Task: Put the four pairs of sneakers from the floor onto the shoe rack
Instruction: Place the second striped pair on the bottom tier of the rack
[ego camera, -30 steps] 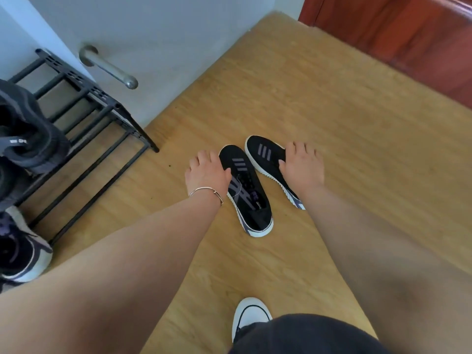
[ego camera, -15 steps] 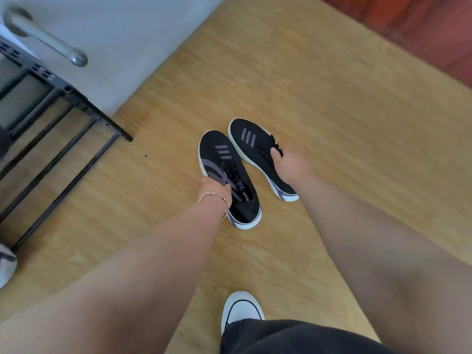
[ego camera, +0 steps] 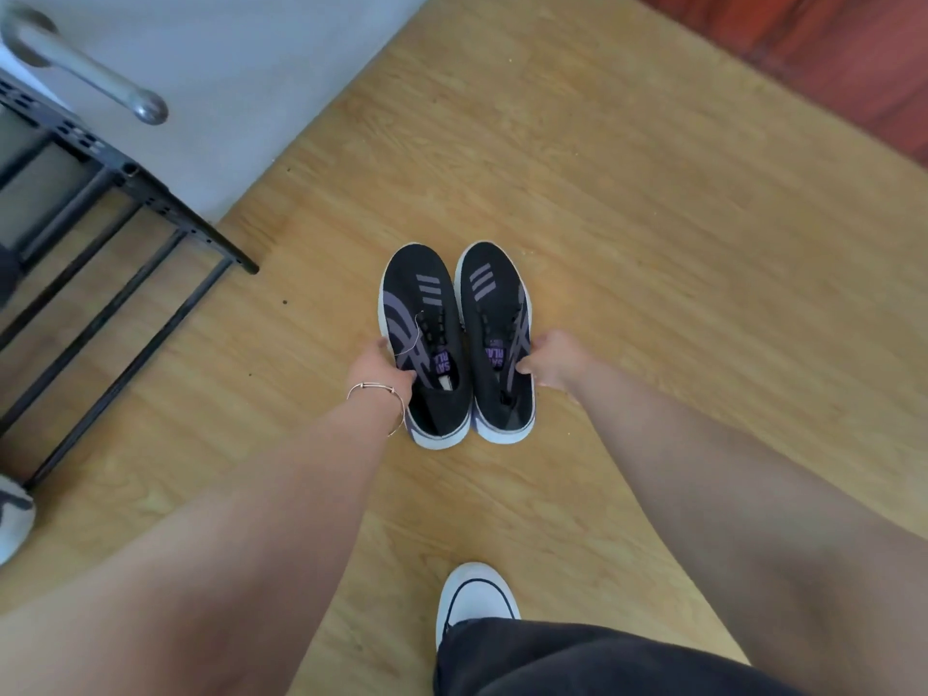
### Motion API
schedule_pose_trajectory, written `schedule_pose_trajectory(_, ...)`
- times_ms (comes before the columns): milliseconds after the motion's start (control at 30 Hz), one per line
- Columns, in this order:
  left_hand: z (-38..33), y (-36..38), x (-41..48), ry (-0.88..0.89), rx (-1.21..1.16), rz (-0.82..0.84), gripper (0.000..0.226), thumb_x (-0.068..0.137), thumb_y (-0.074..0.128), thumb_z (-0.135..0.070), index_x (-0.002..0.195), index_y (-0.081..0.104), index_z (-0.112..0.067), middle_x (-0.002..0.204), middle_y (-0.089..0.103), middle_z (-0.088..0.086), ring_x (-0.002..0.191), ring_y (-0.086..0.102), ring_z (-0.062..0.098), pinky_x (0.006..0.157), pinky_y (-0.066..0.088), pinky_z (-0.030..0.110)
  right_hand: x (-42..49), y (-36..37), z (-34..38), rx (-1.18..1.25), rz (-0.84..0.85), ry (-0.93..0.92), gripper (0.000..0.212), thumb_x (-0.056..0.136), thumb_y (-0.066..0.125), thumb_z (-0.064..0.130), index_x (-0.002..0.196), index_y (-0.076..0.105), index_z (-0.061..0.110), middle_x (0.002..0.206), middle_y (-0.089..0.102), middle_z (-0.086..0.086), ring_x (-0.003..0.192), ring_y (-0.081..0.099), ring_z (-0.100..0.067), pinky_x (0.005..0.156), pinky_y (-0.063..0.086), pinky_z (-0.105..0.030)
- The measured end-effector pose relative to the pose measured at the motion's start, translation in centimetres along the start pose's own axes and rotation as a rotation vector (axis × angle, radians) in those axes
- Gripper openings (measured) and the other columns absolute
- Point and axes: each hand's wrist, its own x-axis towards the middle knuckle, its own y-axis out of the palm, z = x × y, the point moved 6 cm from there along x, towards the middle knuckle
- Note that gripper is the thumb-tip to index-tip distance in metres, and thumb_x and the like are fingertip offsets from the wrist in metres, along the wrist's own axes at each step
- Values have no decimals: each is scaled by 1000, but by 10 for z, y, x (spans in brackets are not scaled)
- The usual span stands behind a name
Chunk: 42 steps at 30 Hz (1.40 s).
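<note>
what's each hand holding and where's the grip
Left hand grips the left black sneaker at its outer side by the collar; right hand grips the right black sneaker likewise.

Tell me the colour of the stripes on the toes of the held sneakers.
Greyish purple, three stripes on each black sneaker, in the head view.

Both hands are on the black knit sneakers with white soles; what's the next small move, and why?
Probably lift both and swing left toward the black metal shoe rack. The left hand grips the left black knit sneaker, the right hand grips the right one, the pair sits side by side, and the rack's near bars look free.
</note>
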Motion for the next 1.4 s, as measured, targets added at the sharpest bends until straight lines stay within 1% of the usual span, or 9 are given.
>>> schedule_pose_trajectory(100, 23, -8, 0, -28, -10, 28, 64, 88, 69, -9, 145, 44, -20, 121, 69, 8, 113, 64, 30, 95, 48, 35, -9, 16, -10, 0, 39, -8, 26, 86, 70, 11, 108, 67, -1, 105, 68, -22, 96, 64, -35, 90, 53, -46)
schedule_pose_trajectory(167, 33, -12, 0, -27, -33, 30, 62, 87, 70, -9, 142, 47, -22, 121, 69, 6, 110, 64, 29, 90, 47, 33, -16, 22, -15, 120, 59, 12, 29, 87, 70, 7, 115, 62, 3, 114, 67, -24, 99, 66, -35, 98, 55, -49)
schedule_pose_trajectory(300, 37, -19, -3, -5, -95, 14, 60, 86, 72, -9, 139, 50, -25, 114, 71, 3, 105, 67, 27, 96, 51, 39, -20, 21, -18, 243, 72, 24, 42, 87, 70, 1, 125, 54, 8, 117, 63, -18, 105, 68, -35, 93, 59, -43)
schedule_pose_trajectory(733, 67, -71, -25, -8, -334, -74, 59, 85, 74, -6, 136, 52, -26, 93, 70, -5, 92, 72, 27, 90, 58, 45, -64, 30, 42, 177, 12, -168, 44, 89, 68, 3, 129, 54, 10, 114, 67, -18, 102, 70, -36, 94, 58, -46)
schedule_pose_trajectory(833, 92, -94, -30, -32, -382, -113, 60, 83, 76, -8, 135, 52, -27, 89, 70, -9, 93, 72, 26, 90, 58, 46, -78, 48, 66, 125, 22, -223, 42, 88, 69, 2, 127, 56, 8, 102, 66, -13, 98, 69, -34, 94, 57, -48)
schedule_pose_trajectory(933, 116, -123, -32, -52, -433, -159, 62, 81, 77, -9, 134, 52, -28, 90, 72, -9, 93, 73, 27, 90, 58, 47, -92, 70, 95, 73, 34, -284, 41, 87, 70, 1, 126, 56, 8, 87, 63, -6, 84, 67, -27, 94, 56, -49)
schedule_pose_trajectory(1067, 145, -156, -36, -70, -513, -220, 64, 79, 78, -7, 134, 53, -28, 93, 73, -6, 90, 74, 26, 89, 59, 47, -101, 100, 130, 22, 58, -343, 43, 86, 70, 0, 127, 56, 6, 83, 62, -3, 83, 66, -27, 95, 55, -50)
schedule_pose_trajectory(1267, 189, -182, -31, -141, -631, -328, 66, 76, 81, -9, 132, 55, -32, 92, 75, -7, 88, 74, 23, 86, 61, 45, -101, 140, 179, -78, 110, -410, 41, 86, 70, 0, 125, 60, 7, 85, 62, -3, 84, 66, -26, 93, 57, -49)
schedule_pose_trajectory(1400, 207, -192, -26, -181, -722, -355, 64, 80, 78, -6, 133, 54, -31, 94, 75, -6, 84, 74, 21, 84, 62, 45, -91, 165, 209, -144, 126, -477, 40, 86, 70, 0, 125, 63, 6, 100, 65, -10, 90, 68, -29, 93, 57, -49)
